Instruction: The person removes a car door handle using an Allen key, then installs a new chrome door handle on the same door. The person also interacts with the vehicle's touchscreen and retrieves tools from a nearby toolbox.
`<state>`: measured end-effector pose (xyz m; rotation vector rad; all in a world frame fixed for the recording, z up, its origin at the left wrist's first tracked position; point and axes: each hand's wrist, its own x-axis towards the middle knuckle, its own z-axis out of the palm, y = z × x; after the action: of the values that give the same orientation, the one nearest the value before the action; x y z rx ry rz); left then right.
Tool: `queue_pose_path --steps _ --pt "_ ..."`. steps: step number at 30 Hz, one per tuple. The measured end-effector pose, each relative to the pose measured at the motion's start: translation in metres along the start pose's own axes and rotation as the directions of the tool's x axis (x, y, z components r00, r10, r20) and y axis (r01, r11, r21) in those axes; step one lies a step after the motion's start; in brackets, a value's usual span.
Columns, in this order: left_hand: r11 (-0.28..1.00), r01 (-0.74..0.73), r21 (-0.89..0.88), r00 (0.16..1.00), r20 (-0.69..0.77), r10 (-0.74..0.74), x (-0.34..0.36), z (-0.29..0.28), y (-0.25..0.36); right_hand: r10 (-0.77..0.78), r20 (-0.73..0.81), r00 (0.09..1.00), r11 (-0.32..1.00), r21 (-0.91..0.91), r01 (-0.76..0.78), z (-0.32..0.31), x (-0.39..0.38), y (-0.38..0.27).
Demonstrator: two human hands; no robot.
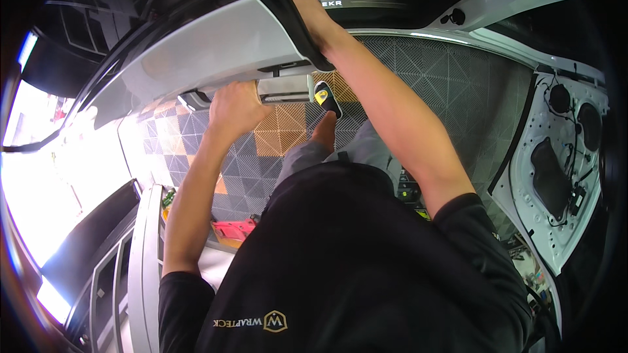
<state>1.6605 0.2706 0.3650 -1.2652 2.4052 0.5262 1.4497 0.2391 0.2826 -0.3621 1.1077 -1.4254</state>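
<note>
From where I stand, the person leans in over the pale car door (209, 42), which is swung open just in front of the body. The left hand (235, 110) is against the door's near side; its fingertips are out of sight, so I can't tell whether that grip is clenched on something or only resting. The right hand (307, 10) reaches up along the black edge (280, 8) of the door, close to the sill (366, 2); its fingers are mostly hidden too, and I can't say if that grip is closed.

The door looks free to swing, so an uneven push from the two hands could shift it and pinch the right fingers between edge and body. A nail or knuckle dragged across the glossy skin could scratch it. The shoe (328, 99) is on the ridged floor (281, 124) near the door; leaning too far might cost the person their balance. A stripped door (556, 150) stands off to the right, its wiring exposed to any snag.
</note>
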Motion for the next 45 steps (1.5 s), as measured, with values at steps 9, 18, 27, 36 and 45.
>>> queue_pose_path --steps 9,18,27,36,45 --pt "1.0 -0.01 -0.028 0.998 -0.067 0.008 -0.013 0.004 0.0 -0.153 -0.415 0.897 0.768 0.521 0.372 -0.035 -0.015 -0.032" --pt "1.0 -0.017 -0.009 0.998 -0.066 0.016 -0.017 -0.003 0.01 -0.257 -0.152 0.954 0.901 -0.395 0.18 -0.032 -0.158 0.05" --pt "0.999 0.033 0.021 0.999 -0.015 -0.033 -0.014 0.004 0.011 -0.449 0.012 0.894 0.556 -0.779 0.289 -0.019 -0.168 0.05" --pt "1.0 -0.015 -0.005 0.998 -0.062 0.014 -0.014 0.009 0.01 -0.504 0.011 0.864 0.774 -0.437 0.457 -0.019 -0.164 0.069" --pt "0.998 -0.034 0.054 0.992 -0.116 0.04 -0.017 0.019 0.009 -0.551 -0.047 0.833 0.786 -0.363 0.5 -0.022 -0.161 0.084"
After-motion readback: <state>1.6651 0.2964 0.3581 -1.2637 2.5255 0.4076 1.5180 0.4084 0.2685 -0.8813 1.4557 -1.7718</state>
